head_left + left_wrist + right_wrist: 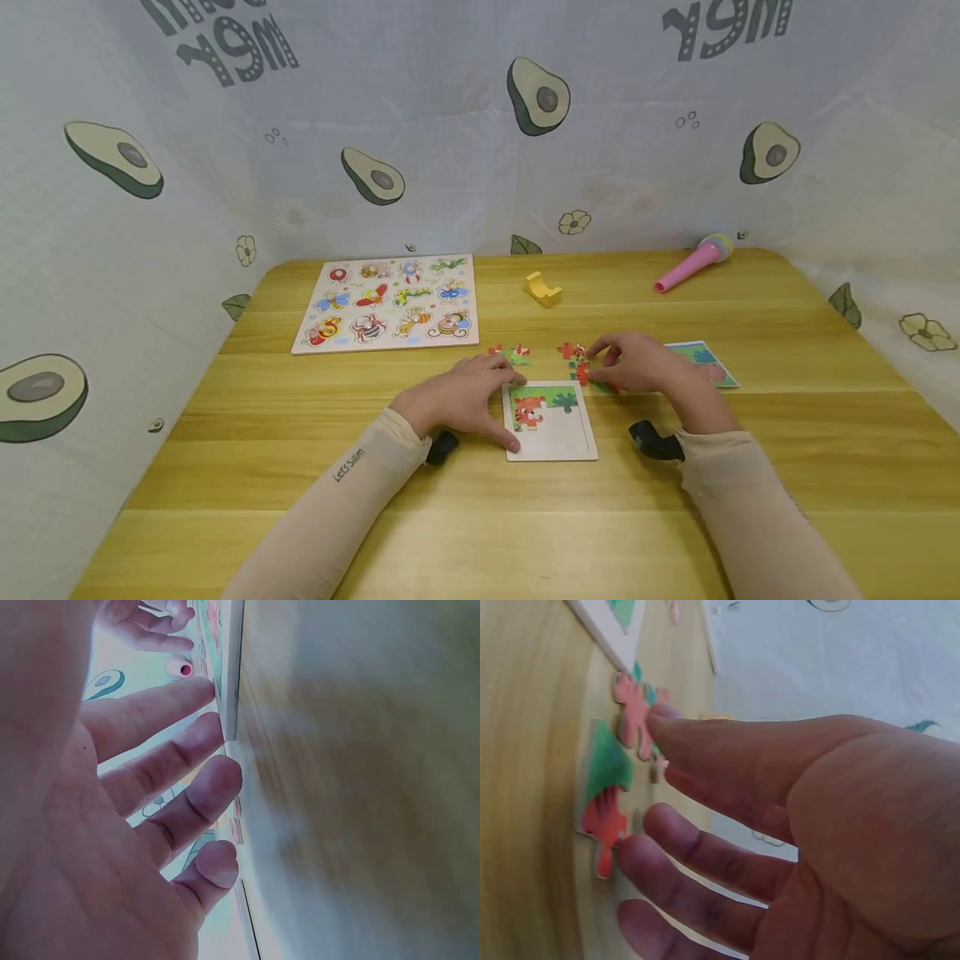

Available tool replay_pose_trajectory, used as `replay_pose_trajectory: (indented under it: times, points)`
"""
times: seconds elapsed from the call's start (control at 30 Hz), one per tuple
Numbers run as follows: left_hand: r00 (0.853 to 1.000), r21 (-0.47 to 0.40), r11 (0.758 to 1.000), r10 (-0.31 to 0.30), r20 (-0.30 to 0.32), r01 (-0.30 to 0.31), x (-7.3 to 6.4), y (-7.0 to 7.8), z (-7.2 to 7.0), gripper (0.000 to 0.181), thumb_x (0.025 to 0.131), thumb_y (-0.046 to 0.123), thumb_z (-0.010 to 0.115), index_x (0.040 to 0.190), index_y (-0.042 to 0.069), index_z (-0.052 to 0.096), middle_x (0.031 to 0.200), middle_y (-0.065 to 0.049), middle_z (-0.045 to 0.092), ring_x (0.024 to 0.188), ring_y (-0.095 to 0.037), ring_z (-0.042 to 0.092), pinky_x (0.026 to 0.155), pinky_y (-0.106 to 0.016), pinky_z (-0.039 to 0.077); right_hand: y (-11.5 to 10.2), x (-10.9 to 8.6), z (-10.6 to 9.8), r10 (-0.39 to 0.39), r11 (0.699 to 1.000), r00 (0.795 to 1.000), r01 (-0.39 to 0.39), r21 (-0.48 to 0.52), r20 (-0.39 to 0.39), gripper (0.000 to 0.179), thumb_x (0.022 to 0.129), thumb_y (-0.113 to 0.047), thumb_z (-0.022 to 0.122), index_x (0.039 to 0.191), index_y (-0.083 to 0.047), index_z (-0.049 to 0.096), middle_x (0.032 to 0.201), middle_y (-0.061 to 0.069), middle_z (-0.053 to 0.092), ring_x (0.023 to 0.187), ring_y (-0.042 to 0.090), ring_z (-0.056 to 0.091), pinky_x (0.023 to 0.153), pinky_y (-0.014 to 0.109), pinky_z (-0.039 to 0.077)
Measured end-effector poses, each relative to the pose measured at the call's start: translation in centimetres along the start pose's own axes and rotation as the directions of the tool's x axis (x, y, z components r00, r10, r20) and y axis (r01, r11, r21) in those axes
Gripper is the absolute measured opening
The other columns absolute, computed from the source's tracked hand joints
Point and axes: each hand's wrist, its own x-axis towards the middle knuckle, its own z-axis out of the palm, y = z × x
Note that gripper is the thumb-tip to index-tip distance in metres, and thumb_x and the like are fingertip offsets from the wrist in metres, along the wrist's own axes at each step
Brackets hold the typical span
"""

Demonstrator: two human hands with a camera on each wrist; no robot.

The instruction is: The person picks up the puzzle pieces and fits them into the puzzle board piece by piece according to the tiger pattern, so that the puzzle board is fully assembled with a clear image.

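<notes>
A square puzzle board [555, 442] lies on the table, with a tiger-face piece [529, 411] and green pieces fitted along its upper and left parts. My left hand [468, 396] rests at the board's left side, thumb on the near left corner and fingertips by the far left corner. To the right, my right hand [637, 362] reaches over loose red and green puzzle pieces [582, 372]; its thumb tip is at a red piece [632, 712], the other fingers loosely bent. Nearer that wrist camera lies a green-and-red piece [606, 772], apart from the thumb.
More loose pieces [519, 355] lie behind the board. An insect peg puzzle [390, 304] stands back left, a yellow curved block [543, 290] at back centre, a pink toy microphone [690, 267] at back right. A picture card [708, 364] lies partly behind the right hand.
</notes>
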Motion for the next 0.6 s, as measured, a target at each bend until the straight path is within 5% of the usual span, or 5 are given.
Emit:
replay_pose_trajectory:
  times: [0.27, 0.6]
  points:
    - [1.0, -0.004, 1.0, 0.01, -0.004, -0.01, 0.0, 0.0, -0.1, 0.089, 0.075, 0.062, 0.081, 0.146, 0.017, 0.053, 0.139, -0.003, 0.048, 0.131, -0.022, 0.042, 0.111, -0.04, 0.033, 0.0, 0.9, 1.3, 0.03, 0.999, 0.996, -0.029, 0.016, -0.08, 0.036, 0.104, -0.021, 0.057, 0.132, 0.001, 0.06, 0.09, 0.011, 0.057, 0.068, 0.02, 0.052, 0.059, 0.033, 0.043]
    - [1.0, -0.033, 0.999, -0.001, -0.002, 0.001, -0.1, 0.2, -0.1, 0.088, 0.075, 0.06, 0.083, 0.146, 0.017, 0.054, 0.135, -0.002, 0.049, 0.127, -0.02, 0.043, 0.108, -0.037, 0.035, 0.1, 1.2, 2.0, 0.085, 0.996, 0.98, -0.085, 0.008, -0.177, 0.029, 0.102, -0.022, 0.061, 0.122, -0.003, 0.068, 0.087, 0.009, 0.056, 0.069, 0.022, 0.051, 0.059, 0.033, 0.042]
